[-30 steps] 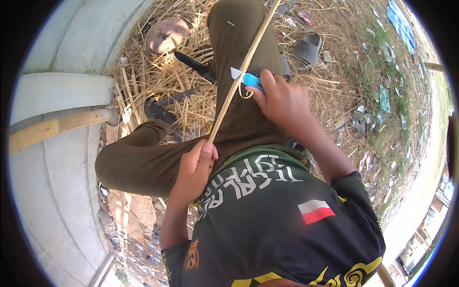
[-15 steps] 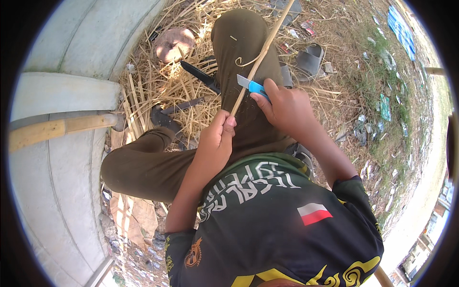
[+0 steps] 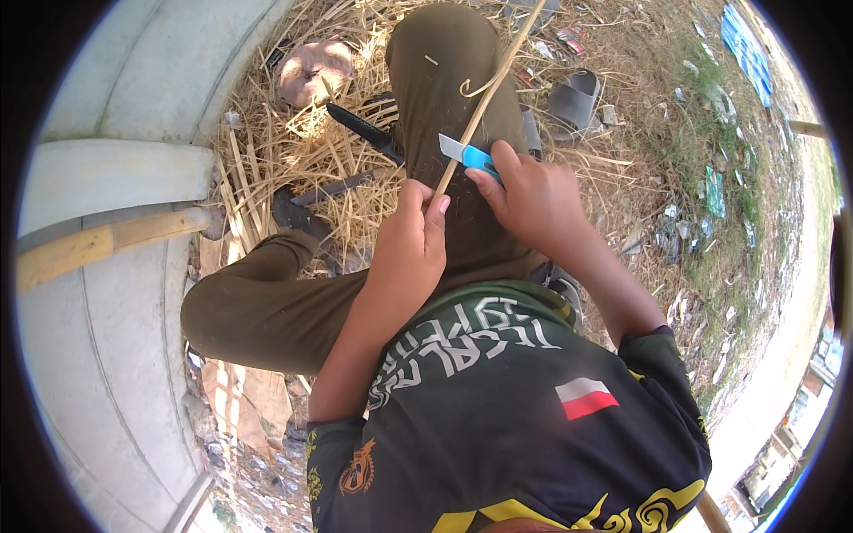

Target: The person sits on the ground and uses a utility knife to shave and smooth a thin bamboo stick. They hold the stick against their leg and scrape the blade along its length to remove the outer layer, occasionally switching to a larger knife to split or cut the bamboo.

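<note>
My left hand [image 3: 410, 240] grips the near end of a long thin bamboo strip [image 3: 484, 102] that slants up and away over my right thigh. My right hand [image 3: 531, 191] holds a blue utility knife [image 3: 466, 154], with its blade laid against the strip just above my left hand. A thin curled shaving hangs off the strip higher up. I sit with knees bent, in olive trousers [image 3: 444, 80] and a dark printed shirt.
Dry straw and shavings [image 3: 293, 151] cover the ground. A black-handled long knife [image 3: 362, 129] and a hatchet-like tool [image 3: 315, 195] lie in the straw. A sandal [image 3: 573, 99] lies beyond my knee. A grey concrete wall [image 3: 115, 178] and a wooden handle [image 3: 98, 244] are on the left.
My left hand slid up the strip, from near my waist to just below the knife. The right hand and knife stayed about where they were on the strip.
</note>
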Action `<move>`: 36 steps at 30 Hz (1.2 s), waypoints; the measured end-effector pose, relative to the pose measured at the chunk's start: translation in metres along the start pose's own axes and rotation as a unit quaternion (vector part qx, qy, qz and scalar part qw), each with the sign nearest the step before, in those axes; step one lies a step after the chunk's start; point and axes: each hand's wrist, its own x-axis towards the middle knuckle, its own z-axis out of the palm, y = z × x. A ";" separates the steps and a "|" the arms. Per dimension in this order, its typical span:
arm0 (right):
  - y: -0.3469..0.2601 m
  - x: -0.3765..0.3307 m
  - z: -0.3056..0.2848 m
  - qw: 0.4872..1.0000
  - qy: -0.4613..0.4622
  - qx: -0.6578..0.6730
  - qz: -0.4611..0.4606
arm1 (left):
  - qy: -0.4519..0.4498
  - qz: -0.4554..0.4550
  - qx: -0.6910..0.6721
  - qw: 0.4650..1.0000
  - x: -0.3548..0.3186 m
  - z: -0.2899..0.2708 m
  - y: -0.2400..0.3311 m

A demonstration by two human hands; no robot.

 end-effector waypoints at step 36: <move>0.004 -0.004 0.012 0.996 0.080 -0.010 -0.042 | -0.033 -0.148 -0.149 0.977 -0.080 -0.034 -0.021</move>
